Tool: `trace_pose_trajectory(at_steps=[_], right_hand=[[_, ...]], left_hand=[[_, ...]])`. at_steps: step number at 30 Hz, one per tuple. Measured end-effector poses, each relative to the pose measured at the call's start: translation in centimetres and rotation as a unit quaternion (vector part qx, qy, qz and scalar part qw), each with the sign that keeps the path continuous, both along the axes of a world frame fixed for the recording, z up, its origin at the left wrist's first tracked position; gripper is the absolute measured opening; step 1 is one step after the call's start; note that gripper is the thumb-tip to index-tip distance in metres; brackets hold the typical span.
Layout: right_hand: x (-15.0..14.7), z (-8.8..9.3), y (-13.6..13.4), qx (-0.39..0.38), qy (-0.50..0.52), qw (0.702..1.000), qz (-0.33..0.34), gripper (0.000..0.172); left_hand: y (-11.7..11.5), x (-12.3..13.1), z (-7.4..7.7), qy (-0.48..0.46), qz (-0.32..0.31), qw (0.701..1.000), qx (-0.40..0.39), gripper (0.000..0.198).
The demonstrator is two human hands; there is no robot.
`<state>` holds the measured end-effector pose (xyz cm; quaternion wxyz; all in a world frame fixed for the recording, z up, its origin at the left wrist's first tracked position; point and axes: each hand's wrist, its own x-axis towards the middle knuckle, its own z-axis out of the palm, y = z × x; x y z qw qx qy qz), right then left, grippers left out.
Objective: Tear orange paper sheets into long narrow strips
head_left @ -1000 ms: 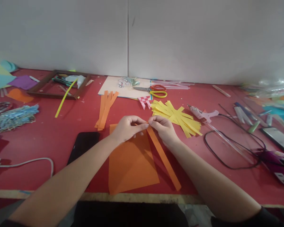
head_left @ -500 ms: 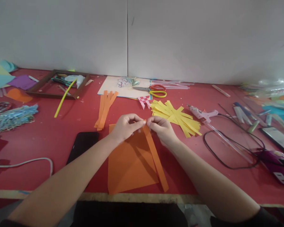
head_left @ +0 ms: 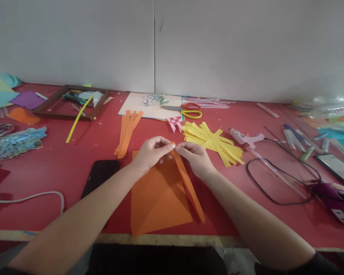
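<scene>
Between my two hands is an orange paper strip, its far end pinched at the fingertips and its length slanting down toward me. My left hand grips that end from the left, thumb against fingers. From the right, my right hand pinches the same end. Under them lies an orange paper sheet, partly covered by the strip and my left hand. Several cut orange strips are fanned out beyond my left hand. A pile of yellow paper strips lies beyond my right hand.
Scissors rest on a pale board by a pink woven paper piece. A glue gun with a looping black cord is on the right. A black phone lies left, and a brown frame holds tools.
The strip's pinched end has shifted slightly left, and its near end has lifted a little and moved away from me. Both hands keep hold of it.
</scene>
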<state>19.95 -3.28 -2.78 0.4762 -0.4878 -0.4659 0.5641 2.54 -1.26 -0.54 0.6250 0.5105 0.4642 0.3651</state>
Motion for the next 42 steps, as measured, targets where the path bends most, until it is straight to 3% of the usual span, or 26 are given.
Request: trace_pose_trajectory(at_steps=[6, 14, 20, 29, 42], right_hand=[[-0.10, 0.17, -0.01, -0.011, -0.028, 1.000, 0.006, 0.025], [0.06, 0.36, -0.01, 0.010, -0.005, 1.000, 0.009, 0.019], [0.24, 0.45, -0.03, 0.013, -0.032, 0.999, 0.018, 0.017], [0.21, 0.69, -0.01, 0.008, -0.029, 1.000, 0.007, 0.017], [-0.10, 0.73, -0.03, 0.016, -0.013, 1.000, 0.000, 0.015]], left_hand=[[-0.04, 0.21, -0.12, 0.023, -0.007, 1.000, -0.005, 0.016], [-0.47, 0.32, 0.19, 0.084, -0.067, 0.994, -0.017, 0.014], [-0.47, -0.07, 0.16, 0.135, -0.084, 0.986, 0.041, 0.015], [-0.19, -0.17, 0.04, 0.069, -0.069, 0.991, 0.087, 0.020], [-0.22, -0.34, 0.05, 0.096, -0.096, 0.988, 0.072, 0.021]])
